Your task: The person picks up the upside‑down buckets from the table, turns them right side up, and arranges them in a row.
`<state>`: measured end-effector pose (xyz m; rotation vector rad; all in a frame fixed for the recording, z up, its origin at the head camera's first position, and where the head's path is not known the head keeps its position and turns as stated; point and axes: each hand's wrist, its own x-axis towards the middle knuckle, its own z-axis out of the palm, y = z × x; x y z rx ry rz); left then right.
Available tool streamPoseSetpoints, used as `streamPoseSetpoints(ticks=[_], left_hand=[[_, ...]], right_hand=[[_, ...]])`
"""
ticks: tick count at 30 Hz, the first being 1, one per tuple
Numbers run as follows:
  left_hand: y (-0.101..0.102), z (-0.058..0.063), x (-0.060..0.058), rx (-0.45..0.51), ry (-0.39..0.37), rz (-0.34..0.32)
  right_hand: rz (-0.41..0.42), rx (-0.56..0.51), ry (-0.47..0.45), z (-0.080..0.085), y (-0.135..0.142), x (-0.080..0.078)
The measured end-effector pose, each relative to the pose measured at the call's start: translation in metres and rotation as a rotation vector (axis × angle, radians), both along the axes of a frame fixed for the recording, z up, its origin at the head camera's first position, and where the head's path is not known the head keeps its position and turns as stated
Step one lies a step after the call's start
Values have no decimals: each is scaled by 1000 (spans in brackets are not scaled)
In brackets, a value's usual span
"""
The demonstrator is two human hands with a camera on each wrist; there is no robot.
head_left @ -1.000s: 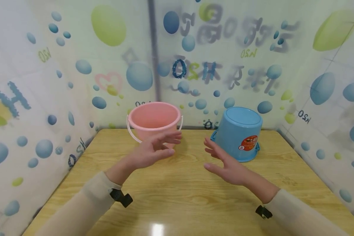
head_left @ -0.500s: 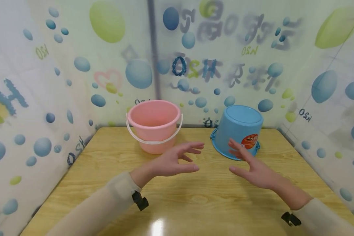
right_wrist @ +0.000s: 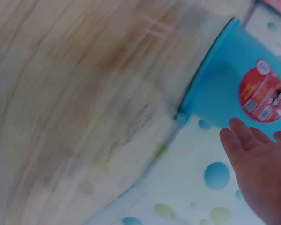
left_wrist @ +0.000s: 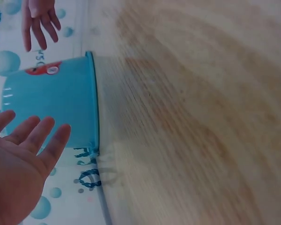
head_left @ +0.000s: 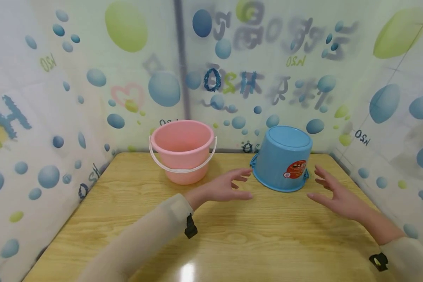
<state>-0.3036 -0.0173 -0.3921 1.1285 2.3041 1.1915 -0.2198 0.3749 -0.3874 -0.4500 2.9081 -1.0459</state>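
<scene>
A blue bucket (head_left: 282, 156) stands upside down at the back right of the table, its red label facing me. My left hand (head_left: 227, 186) hovers just left of and in front of it, fingers extended and apart from the bucket. On the other side, my right hand (head_left: 342, 197) is held in the air with fingers spread, also clear of the bucket's wall. Neither hand holds anything. In the left wrist view the blue bucket (left_wrist: 56, 101) lies between both hands. The right wrist view shows its label (right_wrist: 263, 91) beyond my right fingers.
A pink bucket (head_left: 183, 156) stands upright to the left, its white handle (head_left: 183, 170) hanging down in front. The wooden table (head_left: 232, 243) ends at a patterned back wall (head_left: 285, 105), with patterned walls at both sides.
Both hands have moved right, from between the two buckets to either side of the blue one. My right hand has passed across the blue bucket's front. The buckets stay where they were.
</scene>
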Motion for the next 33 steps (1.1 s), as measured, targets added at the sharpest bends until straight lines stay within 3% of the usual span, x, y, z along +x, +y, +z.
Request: streamPoseSetpoints(ticks=[9, 16, 22, 26, 33], left_hand=[[29, -19, -37, -147, 0, 69], [46, -29, -60, -188, -39, 151], [56, -36, -79, -237, -11, 177], [66, -37, -86, -325, 32, 200], [85, -38, -82, -486, 65, 305]], right_hand=[[-19, 152, -98, -18, 22, -32], [-39, 239, -161, -28, 24, -58], [-62, 279, -191, -28, 21, -75], [-69, 300, -197, -28, 20, -83], [-75, 336, -233, -33, 18, -90]])
